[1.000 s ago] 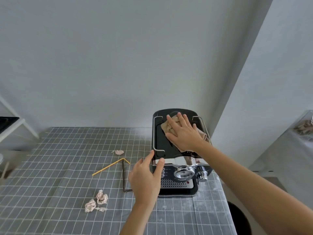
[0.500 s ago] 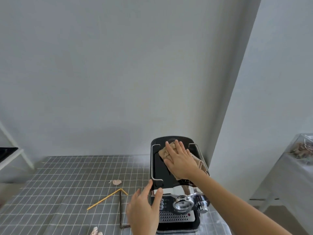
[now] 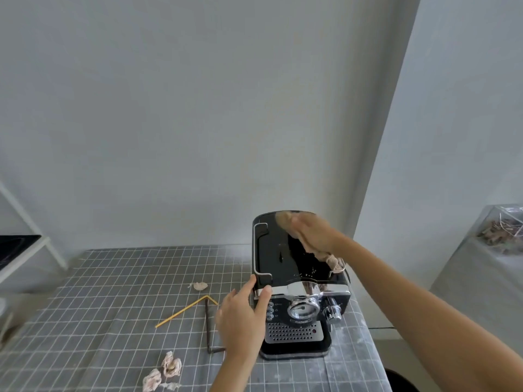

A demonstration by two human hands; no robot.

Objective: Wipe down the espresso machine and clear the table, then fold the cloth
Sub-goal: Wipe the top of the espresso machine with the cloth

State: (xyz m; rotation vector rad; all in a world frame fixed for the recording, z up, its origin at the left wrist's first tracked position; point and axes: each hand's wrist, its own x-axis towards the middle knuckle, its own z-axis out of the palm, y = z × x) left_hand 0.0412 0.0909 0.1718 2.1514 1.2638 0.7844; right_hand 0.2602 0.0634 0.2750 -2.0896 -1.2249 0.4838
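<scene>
A black and chrome espresso machine [image 3: 294, 315] stands at the right end of the table [image 3: 113, 278]. My right hand [image 3: 314, 234] lies flat on a beige cloth [image 3: 334, 261] and presses it on the machine's black top, near the back right; the hand is blurred with motion. My left hand [image 3: 243, 318] grips the machine's front left corner, thumb on top. On the tablecloth lie a yellow straw [image 3: 184, 309], a brown straw [image 3: 208, 326] and crumpled paper scraps [image 3: 167, 369], with one more paper scrap [image 3: 199, 285] farther back.
The table has a grey checked cloth and ends just right of the machine. A white shelf frame [image 3: 25, 250] stands at the left. A second covered table [image 3: 481, 267] with a clear box of clutter [image 3: 503, 230] stands at the right. Walls close the back.
My right hand has slid the cloth toward the back right of the machine's top. My left hand stays on the front left corner. The camera has tilted back down a little.
</scene>
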